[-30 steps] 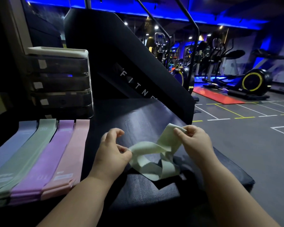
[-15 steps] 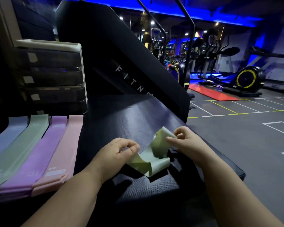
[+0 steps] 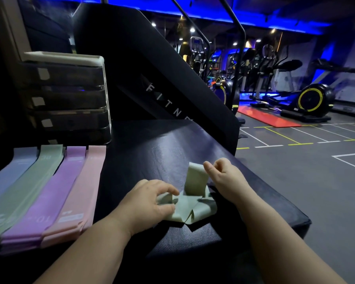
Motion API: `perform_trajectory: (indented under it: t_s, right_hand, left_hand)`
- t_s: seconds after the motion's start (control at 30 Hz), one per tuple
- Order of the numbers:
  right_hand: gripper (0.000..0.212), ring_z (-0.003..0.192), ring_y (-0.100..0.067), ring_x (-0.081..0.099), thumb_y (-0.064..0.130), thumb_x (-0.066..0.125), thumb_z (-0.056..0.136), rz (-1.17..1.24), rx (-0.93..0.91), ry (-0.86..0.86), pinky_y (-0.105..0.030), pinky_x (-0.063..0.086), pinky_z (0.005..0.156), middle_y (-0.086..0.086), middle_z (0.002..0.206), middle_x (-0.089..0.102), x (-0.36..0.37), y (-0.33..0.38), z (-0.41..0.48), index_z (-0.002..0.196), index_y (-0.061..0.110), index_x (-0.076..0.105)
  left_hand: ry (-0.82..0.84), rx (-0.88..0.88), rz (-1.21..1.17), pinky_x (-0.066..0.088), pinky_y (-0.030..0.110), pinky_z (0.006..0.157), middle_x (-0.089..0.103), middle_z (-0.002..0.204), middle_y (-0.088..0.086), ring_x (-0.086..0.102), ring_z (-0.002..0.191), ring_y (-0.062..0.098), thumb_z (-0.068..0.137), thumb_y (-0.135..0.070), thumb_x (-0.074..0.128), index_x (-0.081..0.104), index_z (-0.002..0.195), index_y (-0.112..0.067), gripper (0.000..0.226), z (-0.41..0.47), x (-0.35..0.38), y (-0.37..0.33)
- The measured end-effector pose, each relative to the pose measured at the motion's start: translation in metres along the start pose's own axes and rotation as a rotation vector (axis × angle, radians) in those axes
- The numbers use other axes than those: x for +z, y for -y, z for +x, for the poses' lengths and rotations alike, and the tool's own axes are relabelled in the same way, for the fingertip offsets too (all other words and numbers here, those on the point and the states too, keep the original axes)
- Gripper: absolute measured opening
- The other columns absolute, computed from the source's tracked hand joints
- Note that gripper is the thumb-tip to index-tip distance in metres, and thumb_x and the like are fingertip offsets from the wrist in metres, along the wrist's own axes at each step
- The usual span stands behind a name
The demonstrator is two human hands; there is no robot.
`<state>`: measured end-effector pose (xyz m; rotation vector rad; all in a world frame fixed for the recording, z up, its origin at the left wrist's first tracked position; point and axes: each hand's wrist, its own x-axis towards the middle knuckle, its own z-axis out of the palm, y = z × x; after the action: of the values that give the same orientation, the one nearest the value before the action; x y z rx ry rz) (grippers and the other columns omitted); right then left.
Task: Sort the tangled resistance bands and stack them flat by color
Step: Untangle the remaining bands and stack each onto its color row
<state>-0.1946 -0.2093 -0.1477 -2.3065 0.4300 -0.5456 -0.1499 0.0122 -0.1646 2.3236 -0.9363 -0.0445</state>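
Far left: drawer unit (image 3: 70, 95), contents not discernible. Near left: blue band (image 3: 10, 175), green band (image 3: 29, 187), purple band (image 3: 55, 191) and pink band (image 3: 80, 193) lie flat, side by side. Centre of surface (image 3: 152, 150): left hand (image 3: 146, 201) fingers pinch the crumpled green band (image 3: 193, 206). Right hand (image 3: 225, 177) fingers are curled at its raised fold; grip indeterminate.

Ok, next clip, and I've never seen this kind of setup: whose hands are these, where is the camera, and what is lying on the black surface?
No machine here: a person works bare-handed, and the one camera sits on their head, looking forward and down, so the left hand and right hand are the wearer's own. Together they hold a twisted pale green band: the left hand pinches a lower fold, the right hand appears to pinch the raised end. The band rests on a black padded bench. To the left lie flat sorted piles: a blue-grey stack, a green stack, a purple stack and a pink stack. Behind those stands a drawer unit; gym machines fill the background.
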Motion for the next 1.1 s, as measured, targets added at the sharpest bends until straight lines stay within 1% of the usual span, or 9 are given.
perform_trajectory:
  t_s: [0.17,0.27,0.37,0.47,0.53,0.7,0.83,0.93,1.1]
  right_hand:
    - [0.059,0.111,-0.026,0.053,0.027,0.06,0.083,-0.178,-0.01,0.106,-0.035,0.045,0.094,-0.002,0.119,0.051,0.011,0.001,0.004,0.135,0.036,0.035]
    - [0.054,0.124,-0.022,0.044,0.021,0.057,0.078,-0.317,-0.061,0.236,-0.033,0.041,0.102,0.003,0.132,0.044,0.016,-0.003,0.006,0.126,0.043,0.052]
    - [0.028,0.107,-0.015,0.055,0.049,0.058,0.082,-0.311,-0.121,0.26,-0.032,0.046,0.09,0.007,0.112,0.06,0.014,-0.003,0.007,0.103,0.032,0.067]
    - [0.059,0.078,-0.018,0.056,0.058,0.035,0.098,-0.148,-0.034,0.289,-0.031,0.039,0.074,-0.002,0.077,0.062,0.008,0.003,0.004,0.071,0.013,0.061]
    - [0.057,0.071,-0.02,0.05,0.051,0.032,0.102,-0.148,-0.032,0.247,-0.032,0.034,0.07,0.0,0.064,0.051,0.007,0.002,0.003,0.06,0.015,0.048]
    - [0.018,0.089,-0.015,0.057,0.044,0.062,0.088,-0.233,-0.074,0.199,-0.028,0.04,0.07,0.007,0.087,0.06,0.012,-0.004,0.005,0.08,0.029,0.057]
    - [0.05,0.099,-0.012,0.056,0.042,0.073,0.079,-0.107,-0.014,0.186,-0.025,0.041,0.084,0.008,0.104,0.057,0.011,-0.003,0.003,0.123,0.035,0.05]
    - [0.027,0.094,-0.013,0.06,0.022,0.064,0.08,-0.193,-0.04,0.179,-0.025,0.045,0.079,0.008,0.096,0.065,0.009,-0.003,0.002,0.104,0.033,0.066]
    - [0.001,0.069,-0.017,0.058,0.014,0.06,0.072,-0.138,-0.084,0.056,-0.031,0.047,0.064,-0.001,0.072,0.062,0.004,-0.01,0.004,0.072,0.013,0.06]
  left_hand:
    - [0.006,-0.005,0.028,0.036,0.021,0.099,0.057,0.104,-0.025,0.043,0.108,0.0,0.074,-0.04,0.064,0.06,0.096,-0.05,0.024,0.0,0.002,0.0]
    - [0.004,-0.011,-0.044,0.043,0.021,0.091,0.057,0.101,-0.021,0.052,0.101,0.0,0.066,-0.043,0.061,0.06,0.089,-0.05,0.024,0.001,0.0,0.0]
    - [-0.011,-0.005,-0.062,0.039,0.014,0.08,0.055,0.099,-0.017,0.052,0.094,-0.003,0.077,-0.028,0.069,0.062,0.089,-0.044,0.021,0.0,-0.002,0.002]
    - [-0.02,-0.02,-0.091,0.035,0.011,0.077,0.056,0.098,-0.015,0.051,0.092,-0.004,0.082,-0.015,0.061,0.067,0.085,-0.042,0.028,0.0,-0.004,0.001]
    - [-0.023,-0.054,-0.12,0.035,0.01,0.074,0.057,0.098,-0.016,0.051,0.089,-0.004,0.083,-0.009,0.055,0.069,0.087,-0.041,0.035,0.0,-0.006,-0.001]
    - [0.014,-0.102,-0.148,0.043,0.01,0.06,0.055,0.096,-0.011,0.052,0.077,0.004,0.078,-0.008,0.058,0.072,0.088,-0.04,0.036,-0.004,-0.01,-0.006]
    - [0.084,-0.119,-0.152,0.052,0.018,0.062,0.053,0.101,-0.009,0.054,0.078,0.005,0.077,-0.007,0.056,0.073,0.09,-0.038,0.037,-0.005,-0.013,-0.009]
    - [0.114,-0.118,-0.133,0.048,0.014,0.061,0.053,0.103,-0.009,0.053,0.08,0.003,0.072,-0.013,0.055,0.072,0.091,-0.041,0.038,-0.004,-0.014,-0.007]
    - [0.083,-0.094,-0.184,0.044,0.011,0.066,0.061,0.096,-0.009,0.054,0.071,-0.005,0.076,-0.001,0.061,0.07,0.084,-0.043,0.043,-0.005,-0.014,-0.001]
